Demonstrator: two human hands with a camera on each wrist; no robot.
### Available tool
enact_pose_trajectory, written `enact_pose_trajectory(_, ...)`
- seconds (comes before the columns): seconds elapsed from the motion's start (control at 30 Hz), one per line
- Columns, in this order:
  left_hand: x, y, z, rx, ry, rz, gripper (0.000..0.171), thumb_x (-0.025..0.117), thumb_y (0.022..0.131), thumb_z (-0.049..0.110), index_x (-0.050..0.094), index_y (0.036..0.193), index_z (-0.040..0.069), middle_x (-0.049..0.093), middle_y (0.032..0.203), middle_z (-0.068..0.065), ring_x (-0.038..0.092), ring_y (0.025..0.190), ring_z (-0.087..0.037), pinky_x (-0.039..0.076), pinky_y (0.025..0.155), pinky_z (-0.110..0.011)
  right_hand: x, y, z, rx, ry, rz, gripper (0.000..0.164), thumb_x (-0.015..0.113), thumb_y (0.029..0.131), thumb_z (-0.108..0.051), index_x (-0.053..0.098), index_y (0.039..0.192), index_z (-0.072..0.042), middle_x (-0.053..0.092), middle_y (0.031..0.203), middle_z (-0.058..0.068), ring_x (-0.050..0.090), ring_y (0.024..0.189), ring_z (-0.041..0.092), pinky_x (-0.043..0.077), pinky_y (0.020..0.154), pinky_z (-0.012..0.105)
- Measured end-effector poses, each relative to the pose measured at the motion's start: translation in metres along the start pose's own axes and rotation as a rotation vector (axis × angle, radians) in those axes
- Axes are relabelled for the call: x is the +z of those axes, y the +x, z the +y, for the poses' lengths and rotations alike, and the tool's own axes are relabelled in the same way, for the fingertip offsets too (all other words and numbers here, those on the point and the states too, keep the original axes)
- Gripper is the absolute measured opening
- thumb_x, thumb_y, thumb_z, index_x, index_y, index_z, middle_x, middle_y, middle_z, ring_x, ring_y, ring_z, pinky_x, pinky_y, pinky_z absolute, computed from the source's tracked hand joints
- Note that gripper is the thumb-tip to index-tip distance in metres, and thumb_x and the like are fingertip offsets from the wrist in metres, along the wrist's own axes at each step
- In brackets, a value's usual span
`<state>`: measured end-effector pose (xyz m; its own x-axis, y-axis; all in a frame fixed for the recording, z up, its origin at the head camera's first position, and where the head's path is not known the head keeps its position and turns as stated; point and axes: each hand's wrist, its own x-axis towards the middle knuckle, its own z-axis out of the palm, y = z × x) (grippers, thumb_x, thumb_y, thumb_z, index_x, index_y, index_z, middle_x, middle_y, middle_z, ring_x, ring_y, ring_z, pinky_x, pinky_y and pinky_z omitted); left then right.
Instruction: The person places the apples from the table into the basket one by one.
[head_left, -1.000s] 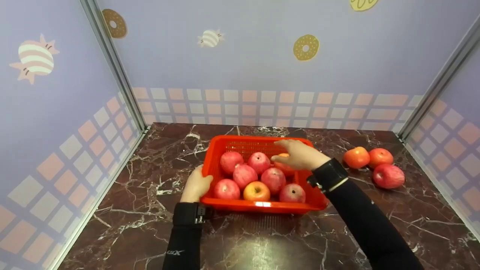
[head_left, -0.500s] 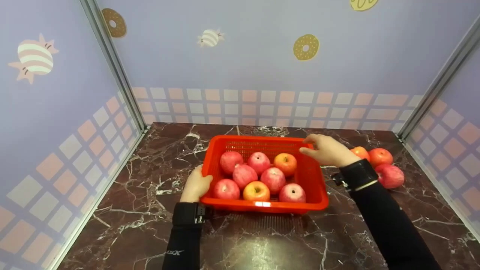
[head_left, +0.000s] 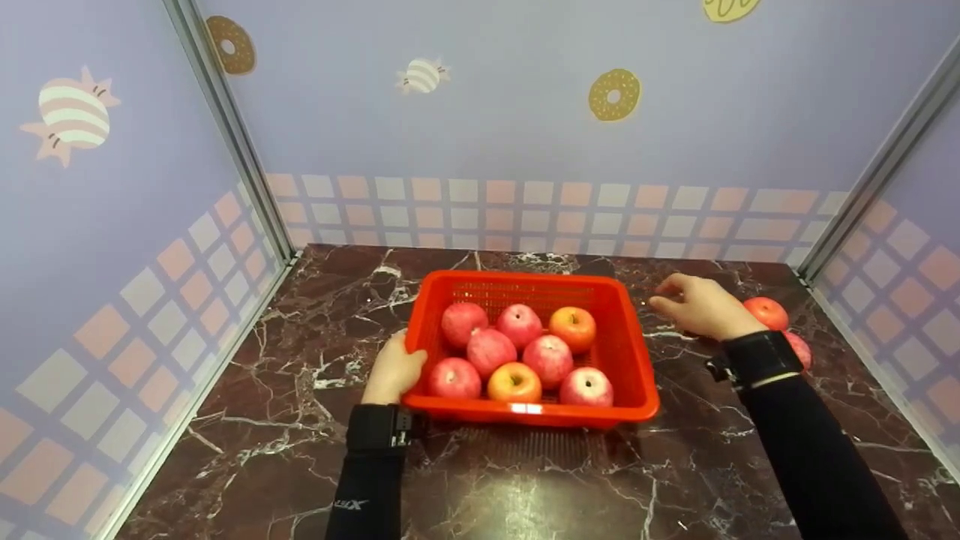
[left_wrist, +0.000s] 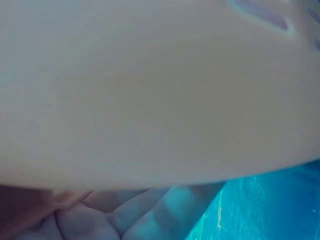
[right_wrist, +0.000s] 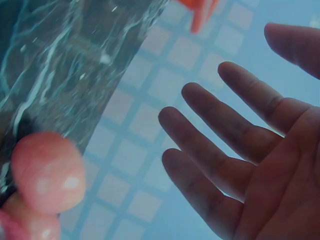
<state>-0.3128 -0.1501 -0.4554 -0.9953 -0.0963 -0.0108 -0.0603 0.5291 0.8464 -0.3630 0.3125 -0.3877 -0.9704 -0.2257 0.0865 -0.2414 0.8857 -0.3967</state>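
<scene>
My left hand [head_left: 394, 369] grips the left side of a red plastic basket [head_left: 640, 356], its thumb over the rim. Most of the left wrist view is filled by a blurred pale surface, with fingers [left_wrist: 155, 215] showing below it. Several red and yellow-red apples lie in the basket, among them a yellowish one [head_left: 514, 383] at the front. My right hand [head_left: 701, 306] hovers right of the basket, holding nothing; its fingers are spread in the right wrist view. Beside and partly behind that hand are an orange-red apple [head_left: 766, 312] and a redder apple [head_left: 799, 349].
A dark marbled tabletop [head_left: 300, 450] lies under everything. Patterned lilac panels enclose it at the back [head_left: 510, 142], the left [head_left: 135, 225] and the right [head_left: 907, 225].
My right hand has moved from above the basket's right part out to the right, towards the loose apples, and now covers one of them. The left hand and the basket stay put.
</scene>
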Motion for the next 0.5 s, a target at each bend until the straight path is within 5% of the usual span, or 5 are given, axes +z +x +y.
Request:
enact_pose_trajectory(0.13, 0.0, 0.0, 0.001, 0.003, 0.0, 0.002, 0.046, 0.05, 0.09, 0.004, 0.056, 0.134, -0.009, 0.066, 0.126, -0.029, 0.061, 0.119, -0.043, 0.046, 0.108, -0.054, -0.003, -0.005, 0.017, 0.042, 0.031, 0.001, 0.031, 0.061, 0.1, -0.035, 0.066, 0.114, -0.007, 0.075, 0.09, 0.011, 0.068, 0.072, 0.019, 0.053, 0.07, 0.035)
enact_pose_trajectory(0.37, 0.0, 0.001, -0.001, 0.001, 0.011, 0.001, 0.046, 0.051, 0.09, 0.005, 0.057, 0.134, -0.008, 0.067, 0.125, -0.029, 0.062, 0.117, -0.042, 0.048, 0.105, -0.053, -0.01, -0.014, 0.053, 0.104, -0.001, 0.017, 0.043, 0.056, 0.103, -0.041, 0.064, 0.118, -0.001, 0.068, 0.121, 0.03, 0.065, 0.109, 0.048, 0.05, 0.092, 0.062)
enact_pose_trajectory(0.5, 0.0, 0.0, -0.001, 0.003, 0.016, 0.001, 0.047, 0.051, 0.089, 0.005, 0.057, 0.134, -0.008, 0.066, 0.127, -0.029, 0.062, 0.119, -0.043, 0.047, 0.107, -0.054, -0.011, -0.021, 0.073, 0.156, -0.031, 0.044, 0.047, 0.055, 0.103, -0.039, 0.061, 0.122, 0.003, 0.064, 0.125, 0.034, 0.062, 0.111, 0.051, 0.048, 0.092, 0.065)
